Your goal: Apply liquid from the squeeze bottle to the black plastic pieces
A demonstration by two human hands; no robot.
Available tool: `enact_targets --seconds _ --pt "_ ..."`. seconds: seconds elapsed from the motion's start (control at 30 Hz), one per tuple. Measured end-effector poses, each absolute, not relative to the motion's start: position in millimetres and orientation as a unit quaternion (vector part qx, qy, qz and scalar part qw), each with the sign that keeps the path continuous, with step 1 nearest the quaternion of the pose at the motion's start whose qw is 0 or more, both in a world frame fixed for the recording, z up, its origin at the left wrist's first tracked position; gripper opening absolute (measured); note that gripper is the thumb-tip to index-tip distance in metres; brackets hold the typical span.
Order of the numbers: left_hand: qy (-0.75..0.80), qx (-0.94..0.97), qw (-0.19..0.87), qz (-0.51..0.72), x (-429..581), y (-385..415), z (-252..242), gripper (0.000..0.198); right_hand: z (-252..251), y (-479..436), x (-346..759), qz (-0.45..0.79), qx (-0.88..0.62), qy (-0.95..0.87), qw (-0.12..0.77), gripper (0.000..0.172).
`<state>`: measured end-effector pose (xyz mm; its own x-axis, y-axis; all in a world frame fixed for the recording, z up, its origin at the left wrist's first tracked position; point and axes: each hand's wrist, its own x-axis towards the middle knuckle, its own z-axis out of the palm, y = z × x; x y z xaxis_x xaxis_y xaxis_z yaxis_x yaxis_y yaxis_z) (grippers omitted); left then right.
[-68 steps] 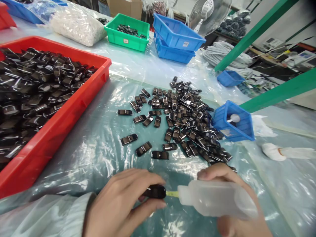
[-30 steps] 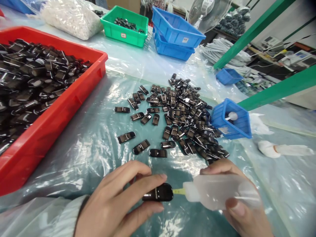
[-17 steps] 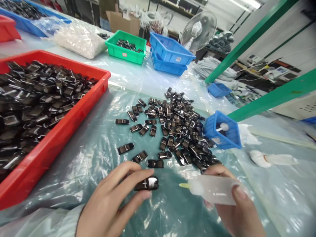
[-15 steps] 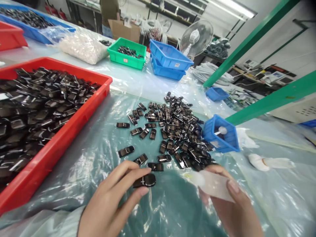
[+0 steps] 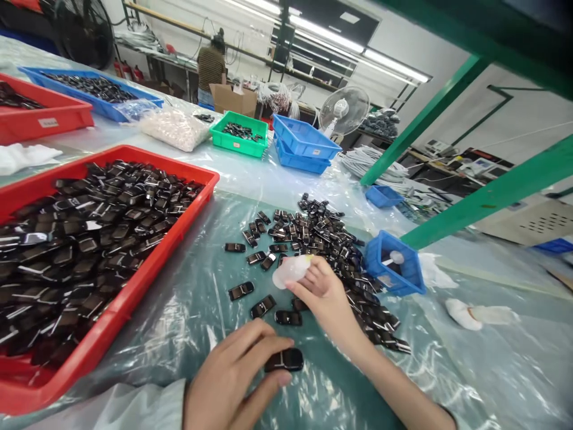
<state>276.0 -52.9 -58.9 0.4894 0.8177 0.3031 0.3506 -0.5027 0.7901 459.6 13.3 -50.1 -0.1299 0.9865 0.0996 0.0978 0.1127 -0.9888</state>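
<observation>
My left hand [image 5: 250, 370] pinches a small glossy black plastic part [image 5: 286, 360] between thumb and fingers, low over the green mat. The part has a rounded end and a thin silver mark. Above and to the right, my right hand [image 5: 324, 292] is closed around a small translucent white squeeze bottle [image 5: 289, 272]. A yellowish bit shows at the bottle's upper right end, by the fingers. Beneath and behind this hand spreads a pile of similar black parts [image 5: 322, 230], partly covered by the hand and forearm. Several loose parts [image 5: 242, 290] lie to the left of the pile.
A large red tray [image 5: 134, 298] heaped with black parts stands at left. To the right of the pile is a small blue bin [image 5: 409, 275]. Farther back are a green tray [image 5: 237, 145], stacked blue trays [image 5: 304, 162] and a bag of pale pieces [image 5: 176, 128]. Green posts [image 5: 487, 200] slant at right.
My right hand has moved left and away from me, over the pile, and the bottle has turned in it. My left hand still holds the black part. The view has tilted up.
</observation>
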Motion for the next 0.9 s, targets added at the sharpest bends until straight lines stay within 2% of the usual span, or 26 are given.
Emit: enact_targets --seconds 0.1,0.2,0.23,0.27,0.3,0.4,0.63,0.9 --pt "0.351 0.807 0.327 0.344 276.1 -51.0 -59.4 0.022 -53.4 17.4 458.1 0.478 -0.467 -0.605 0.433 0.036" --pt "0.351 0.804 0.328 0.349 278.0 -52.0 -64.7 0.023 -36.5 22.8 476.2 0.445 -0.479 -0.695 0.299 0.043" --pt "0.351 0.802 0.33 0.352 278.8 -52.9 -66.6 0.023 -28.3 27.4 484.1 0.405 -0.49 -0.736 0.233 0.04" --pt "0.351 0.801 0.332 0.353 279.6 -53.9 -68.3 0.024 -20.5 33.6 491.1 0.348 -0.497 -0.767 0.209 0.03" --pt "0.349 0.803 0.333 0.35 280.2 -54.8 -69.5 0.024 -14.0 41.3 496.3 0.315 -0.502 -0.776 0.215 0.023" --pt "0.342 0.81 0.334 0.34 280.4 -56.5 -70.3 0.024 -8.4 67.3 494.8 0.259 -0.489 -0.8 0.235 0.021" --pt "0.34 0.807 0.331 0.352 277.6 -52.2 -63.5 0.024 -34.7 98.0 453.2 0.21 -0.428 -0.863 0.167 0.008" --pt "0.359 0.809 0.343 0.313 276.2 -52.7 -58.1 0.019 -31.8 96.7 465.1 0.165 -0.464 -0.861 0.129 0.013"
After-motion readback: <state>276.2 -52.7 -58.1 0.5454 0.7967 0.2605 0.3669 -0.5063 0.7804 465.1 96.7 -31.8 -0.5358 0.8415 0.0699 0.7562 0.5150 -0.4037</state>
